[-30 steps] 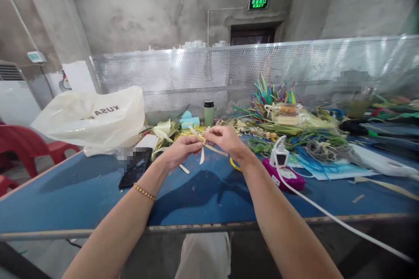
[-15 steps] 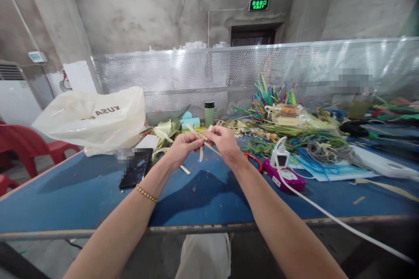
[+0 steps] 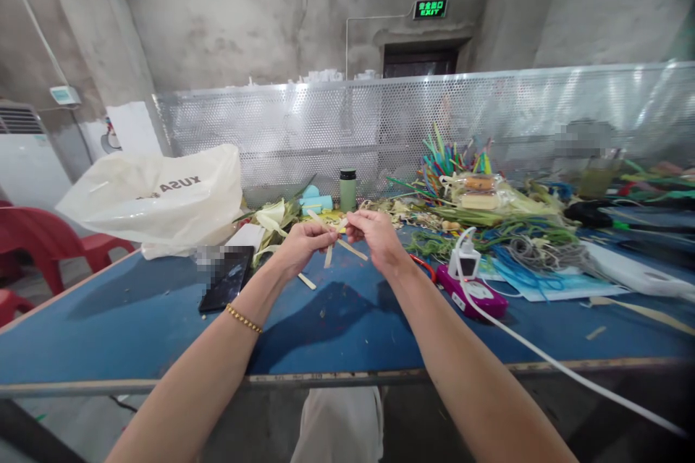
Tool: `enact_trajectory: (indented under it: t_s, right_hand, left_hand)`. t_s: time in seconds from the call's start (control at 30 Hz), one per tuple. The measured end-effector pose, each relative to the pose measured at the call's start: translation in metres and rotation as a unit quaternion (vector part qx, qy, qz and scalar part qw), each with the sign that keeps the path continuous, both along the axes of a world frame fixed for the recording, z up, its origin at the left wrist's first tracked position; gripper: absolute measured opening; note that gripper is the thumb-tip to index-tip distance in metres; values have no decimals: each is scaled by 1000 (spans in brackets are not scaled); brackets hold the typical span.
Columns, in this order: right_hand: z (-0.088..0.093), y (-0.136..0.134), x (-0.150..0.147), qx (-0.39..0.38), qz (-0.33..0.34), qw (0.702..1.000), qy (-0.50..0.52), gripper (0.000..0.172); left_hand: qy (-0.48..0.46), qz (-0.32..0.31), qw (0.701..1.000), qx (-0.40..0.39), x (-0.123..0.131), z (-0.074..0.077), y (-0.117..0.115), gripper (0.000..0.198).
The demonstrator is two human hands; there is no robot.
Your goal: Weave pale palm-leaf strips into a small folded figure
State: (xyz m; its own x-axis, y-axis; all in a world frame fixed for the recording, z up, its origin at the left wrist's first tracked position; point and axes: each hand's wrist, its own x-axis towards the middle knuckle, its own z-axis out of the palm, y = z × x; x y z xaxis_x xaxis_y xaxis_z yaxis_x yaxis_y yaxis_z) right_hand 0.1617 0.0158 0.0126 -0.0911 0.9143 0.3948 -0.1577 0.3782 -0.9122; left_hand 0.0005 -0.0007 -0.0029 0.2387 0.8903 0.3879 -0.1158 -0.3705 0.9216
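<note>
Above the blue table [image 3: 347,333], my left hand [image 3: 302,246] pinches several pale flat plant strips [image 3: 354,251] between thumb and fingers. The strips cross each other, and their free ends stick out upward, downward and to the right. My right hand [image 3: 377,237] is closed in a pinch at the crossing, close to the left fingertips. Fingers cover the middle of the crossing, where something yellowish shows. One loose pale strip [image 3: 307,281] lies on the table just below my left hand.
A black phone [image 3: 226,282] and a white plastic bag [image 3: 157,199] are on the left. A green bottle [image 3: 347,192] stands behind my hands. To the right are a red handle [image 3: 426,268], a purple device [image 3: 478,298] with a white cable, and heaped green fibres [image 3: 521,231].
The crossed strips have turned slightly in my fingers; the lower right end now shows free of my right hand. My right hand has shifted slightly, its fingers more curled.
</note>
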Motion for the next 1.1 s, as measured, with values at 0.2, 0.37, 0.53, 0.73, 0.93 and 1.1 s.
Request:
enact_trajectory:
  t_s: [0.2, 0.37, 0.53, 0.73, 0.93, 1.1]
  right_hand:
    - [-1, 4, 2, 16, 3, 999, -32, 27]
    - [4, 8, 12, 195, -213, 941, -179, 25]
    - [6, -2, 12, 229, -64, 933, -269, 26]
    - [3, -3, 9, 176, 3, 962, -209, 23]
    - [5, -6, 9, 237, -24, 946, -219, 19]
    - [6, -11, 6, 324, -71, 902, -276, 9]
  left_hand:
    - [-18, -38, 998, -36, 1, 0, -2, 28]
    - [10, -56, 997, -56, 1, 0, -4, 27]
    - [109, -102, 987, -60, -2, 0, -8, 24]
    - [164, -121, 978, -40, -4, 3, -13, 25]
    - [116, -81, 988, -67, -2, 5, -10, 27]
    - [43, -52, 994, -82, -3, 2, -2, 23]
